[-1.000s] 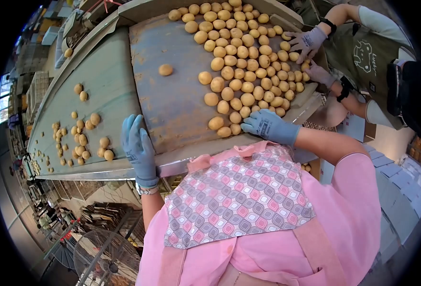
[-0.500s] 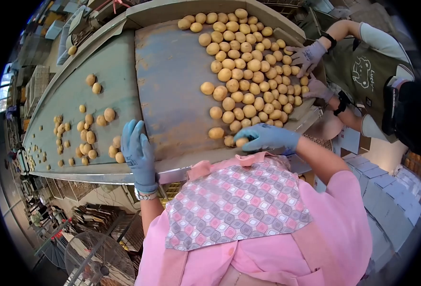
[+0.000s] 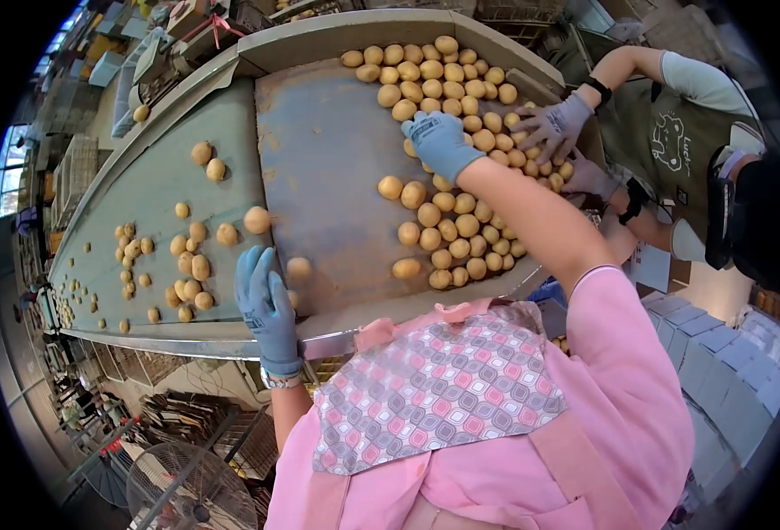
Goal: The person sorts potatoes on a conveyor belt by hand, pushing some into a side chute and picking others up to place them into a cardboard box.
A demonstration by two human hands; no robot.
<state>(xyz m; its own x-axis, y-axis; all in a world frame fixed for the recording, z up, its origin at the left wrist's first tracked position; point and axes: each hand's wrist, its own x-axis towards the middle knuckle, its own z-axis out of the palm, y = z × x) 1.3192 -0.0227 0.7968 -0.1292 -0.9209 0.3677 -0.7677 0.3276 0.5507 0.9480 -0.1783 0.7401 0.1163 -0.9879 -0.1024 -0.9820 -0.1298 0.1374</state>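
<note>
My left hand (image 3: 267, 305), in a blue-grey glove, rests at the near edge of the sorting line where the green belt (image 3: 222, 110) meets the worn metal plate (image 3: 319, 159). Its fingers are stretched out and hold nothing. Two blurred potatoes (image 3: 299, 268) lie just right of it. Reaching across the plate, my right hand (image 3: 443, 143) is over the left side of the potato pile (image 3: 465, 221). Its gloved fingers look curled down; whatever is under them is hidden. Loose potatoes (image 3: 390, 187) lie nearer to me.
Across the pile, a co-worker's gloved hands (image 3: 556, 126) touch potatoes at the plate's right end. More potatoes (image 3: 191, 265) are scattered on the green belt. A raised rim (image 3: 346, 40) borders the line. Cardboard boxes (image 3: 717, 353) stand at right, a fan (image 3: 191, 495) at lower left.
My right hand has left the near edge, where it was at a small potato, and reached far across the pile. Potatoes from the belt have moved right, some onto the plate.
</note>
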